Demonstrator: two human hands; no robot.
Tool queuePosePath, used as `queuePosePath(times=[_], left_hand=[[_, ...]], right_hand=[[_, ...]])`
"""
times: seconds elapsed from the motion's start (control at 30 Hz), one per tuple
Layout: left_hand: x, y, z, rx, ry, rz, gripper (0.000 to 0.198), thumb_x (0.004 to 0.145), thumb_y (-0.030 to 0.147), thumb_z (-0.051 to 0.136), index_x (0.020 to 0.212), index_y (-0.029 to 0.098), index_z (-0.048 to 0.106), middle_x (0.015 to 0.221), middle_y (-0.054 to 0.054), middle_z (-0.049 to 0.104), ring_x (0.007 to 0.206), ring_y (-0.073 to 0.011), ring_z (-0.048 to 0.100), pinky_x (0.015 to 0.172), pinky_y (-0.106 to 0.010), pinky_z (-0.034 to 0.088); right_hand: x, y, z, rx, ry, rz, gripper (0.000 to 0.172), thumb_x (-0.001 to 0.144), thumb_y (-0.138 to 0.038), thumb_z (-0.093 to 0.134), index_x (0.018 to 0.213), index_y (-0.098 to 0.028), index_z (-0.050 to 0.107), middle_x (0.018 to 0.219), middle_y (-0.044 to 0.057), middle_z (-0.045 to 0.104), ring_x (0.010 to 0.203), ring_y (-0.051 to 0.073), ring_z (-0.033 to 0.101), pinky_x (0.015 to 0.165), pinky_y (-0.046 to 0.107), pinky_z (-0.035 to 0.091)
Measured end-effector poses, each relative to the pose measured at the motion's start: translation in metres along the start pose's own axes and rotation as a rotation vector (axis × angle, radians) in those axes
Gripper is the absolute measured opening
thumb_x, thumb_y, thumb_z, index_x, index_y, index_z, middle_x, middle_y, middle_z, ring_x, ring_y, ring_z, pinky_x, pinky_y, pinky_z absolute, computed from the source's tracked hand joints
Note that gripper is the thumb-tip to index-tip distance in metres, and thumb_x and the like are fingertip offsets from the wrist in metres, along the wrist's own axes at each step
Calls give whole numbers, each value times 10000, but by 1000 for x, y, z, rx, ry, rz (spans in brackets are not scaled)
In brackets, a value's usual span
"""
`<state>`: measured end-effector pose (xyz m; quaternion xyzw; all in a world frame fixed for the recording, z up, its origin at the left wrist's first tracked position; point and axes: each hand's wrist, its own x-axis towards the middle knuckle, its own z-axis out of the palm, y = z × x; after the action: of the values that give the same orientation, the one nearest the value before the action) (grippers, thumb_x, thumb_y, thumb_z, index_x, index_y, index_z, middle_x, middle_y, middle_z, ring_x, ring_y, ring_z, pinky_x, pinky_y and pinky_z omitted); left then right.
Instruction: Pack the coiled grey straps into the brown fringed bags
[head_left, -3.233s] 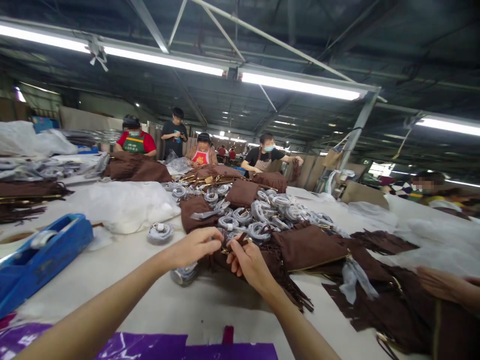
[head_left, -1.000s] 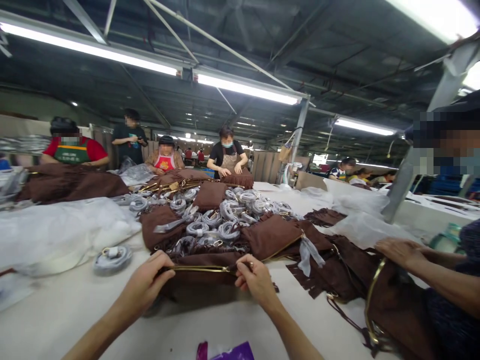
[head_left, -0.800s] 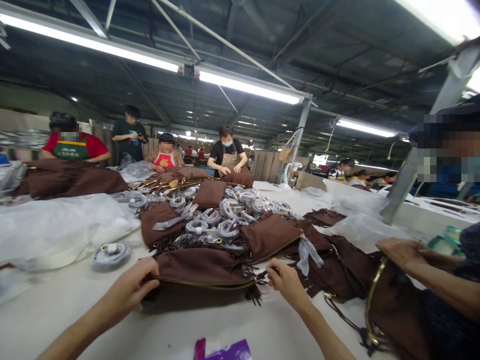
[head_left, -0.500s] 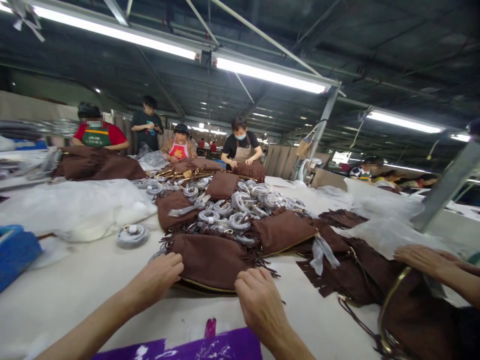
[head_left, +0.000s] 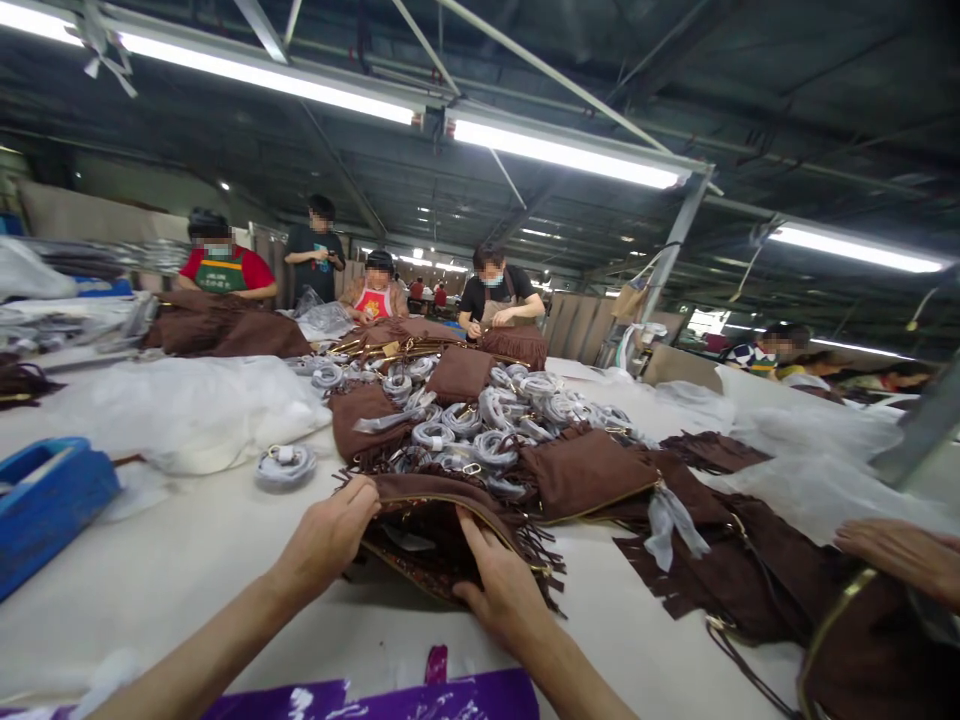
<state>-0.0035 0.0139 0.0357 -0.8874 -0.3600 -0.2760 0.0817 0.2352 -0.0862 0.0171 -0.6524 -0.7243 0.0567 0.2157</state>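
A brown fringed zip bag [head_left: 439,488] lies on the table in front of me, its gold-edged mouth gaping towards me. Patterned lining and something pale show inside. My left hand [head_left: 335,530] is closed on the bag's left corner. The fingers of my right hand [head_left: 506,585] reach into the mouth at the right, with the thumb spread apart from them. Just behind this bag lie coiled straps in grey wrapping [head_left: 495,447] and another brown bag [head_left: 589,470] with a gold zip.
A blue bin [head_left: 56,510] stands at left, near a lone wrapped coil [head_left: 285,465] and white plastic sheeting [head_left: 187,410]. Purple plastic [head_left: 450,695] lies at the near edge. At right, another person's hand [head_left: 900,555] rests by a brown bag. Several people work across the table.
The bag's mouth has been spread apart, showing its inside. My right hand has gone from the closed zip edge into the opening; my left hand still grips the left corner.
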Motion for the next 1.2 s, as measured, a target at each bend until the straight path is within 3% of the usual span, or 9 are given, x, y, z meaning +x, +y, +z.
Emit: queuePosePath(times=[0.1, 0.2, 0.43, 0.6, 0.8, 0.93, 1.03, 1.1, 1.2], left_hand=[[-1, 3, -11, -73, -87, 30, 239, 967, 217, 281, 877, 199, 502, 931, -55, 578, 824, -195, 590, 729, -316, 484], [-3, 7, -20, -136, -197, 68, 173, 927, 168, 331, 927, 197, 502, 1003, -69, 570, 906, -205, 569, 785, -329, 474], [-10, 1, -24, -212, -341, -50, 183, 897, 151, 355, 874, 196, 531, 886, -51, 601, 845, -200, 569, 751, -309, 453], [-9, 0, -26, -197, -403, -43, 200, 896, 134, 368, 877, 205, 553, 902, -40, 614, 872, -195, 573, 767, -292, 440], [-22, 9, -25, -94, -426, 32, 242, 790, 12, 409, 837, 198, 557, 926, -64, 625, 849, -212, 579, 707, -301, 444], [-31, 17, -28, -67, -477, 90, 209, 784, 32, 444, 837, 200, 556, 953, -70, 643, 861, -227, 583, 715, -319, 462], [-31, 16, -37, -223, -474, 77, 157, 769, 84, 520, 846, 209, 573, 1007, -62, 646, 916, -227, 590, 771, -320, 473], [-27, 5, -43, -425, -446, 28, 138, 783, 136, 533, 869, 228, 589, 1000, -33, 657, 926, -199, 600, 806, -290, 474], [-18, -24, -44, -475, -331, -302, 224, 870, 202, 374, 930, 216, 589, 931, -27, 671, 883, -176, 612, 814, -286, 474]], right_hand=[[-1, -1, -2, -26, -38, -8, 969, 705, -166, 672, 1521, -215, 153, 1472, 129, 411, 1342, 306, 390, 1065, 406, 383], [-2, -5, -5, -65, -103, -22, 1012, 674, -213, 719, 1519, -211, 162, 1492, 136, 373, 1341, 322, 382, 1058, 413, 384], [-15, -18, -13, -107, -208, -102, 550, 809, -137, 573, 1353, -155, 491, 1223, 139, 616, 1156, 267, 562, 984, 360, 425], [-29, -31, -11, -71, -174, -202, 339, 875, -120, 481, 1184, -180, 607, 1253, 114, 606, 1135, 237, 568, 936, 318, 435], [-33, -46, -24, 61, -164, -243, 191, 905, -200, 488, 951, -247, 668, 876, 0, 723, 827, 170, 662, 715, 237, 423], [-13, -31, -35, 107, -69, -168, 183, 901, -234, 492, 910, -248, 674, 844, -7, 730, 798, 169, 667, 689, 233, 404], [6, -14, -39, 135, -27, -120, 214, 904, -257, 463, 895, -240, 676, 810, 0, 727, 779, 180, 667, 669, 241, 415], [15, -6, -39, 153, -33, -115, 227, 902, -269, 453, 901, -244, 678, 804, 1, 726, 774, 185, 670, 670, 247, 426], [21, 1, -31, 173, -61, -111, 240, 903, -291, 443, 927, -252, 678, 837, 4, 729, 807, 194, 674, 697, 257, 443]])
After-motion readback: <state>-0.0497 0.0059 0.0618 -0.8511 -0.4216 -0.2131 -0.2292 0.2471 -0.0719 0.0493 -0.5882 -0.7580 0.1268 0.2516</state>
